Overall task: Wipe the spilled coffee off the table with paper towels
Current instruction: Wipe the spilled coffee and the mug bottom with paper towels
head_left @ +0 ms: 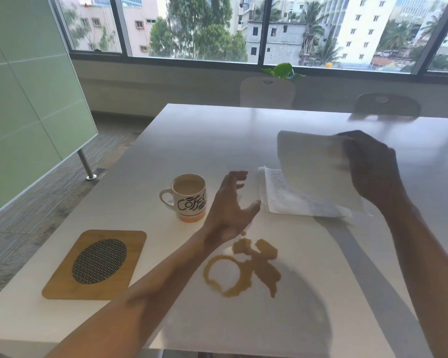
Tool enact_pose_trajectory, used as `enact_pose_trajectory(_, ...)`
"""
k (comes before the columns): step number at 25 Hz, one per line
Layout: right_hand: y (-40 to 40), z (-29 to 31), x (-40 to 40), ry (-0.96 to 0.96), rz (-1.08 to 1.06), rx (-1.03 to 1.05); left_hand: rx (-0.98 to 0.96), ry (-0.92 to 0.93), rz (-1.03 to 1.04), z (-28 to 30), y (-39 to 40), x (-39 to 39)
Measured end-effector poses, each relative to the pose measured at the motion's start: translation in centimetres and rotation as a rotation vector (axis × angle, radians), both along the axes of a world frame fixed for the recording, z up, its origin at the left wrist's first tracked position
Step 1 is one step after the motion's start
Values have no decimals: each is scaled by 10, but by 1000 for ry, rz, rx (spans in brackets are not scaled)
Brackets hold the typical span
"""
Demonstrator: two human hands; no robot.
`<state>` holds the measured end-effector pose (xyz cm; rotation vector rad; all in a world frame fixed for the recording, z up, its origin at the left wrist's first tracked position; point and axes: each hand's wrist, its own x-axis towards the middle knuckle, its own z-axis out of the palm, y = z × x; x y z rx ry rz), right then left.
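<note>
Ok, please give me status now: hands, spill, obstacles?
Right hand grips lifted white paper towel sheet; left hand open, empty. Brown coffee spill unwiped. White printed mug beside it.

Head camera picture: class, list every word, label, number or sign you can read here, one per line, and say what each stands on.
"Coffe": black lettering on the side of the mug; the hand in front cuts off the rest of the word.
No other text shows: the wooden coaster, the paper towels and the table bear none, and nothing is legible on the buildings outside.
</note>
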<state>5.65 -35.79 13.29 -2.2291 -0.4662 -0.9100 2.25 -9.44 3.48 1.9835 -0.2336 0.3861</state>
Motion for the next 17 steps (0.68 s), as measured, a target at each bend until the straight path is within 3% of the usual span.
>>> enact_pose_trajectory(8, 6, 27, -47, 172, 250, 401, -348, 311, -153, 40, -33, -15)
enact_pose_trajectory(14, 5, -13, -44, 329, 223, 545, -559, 255, -238, 41, -42, -22)
enact_pose_trajectory(17, 3, -31, -46, 560, 439, 793, -545, 270, -188, 39, -41, -23)
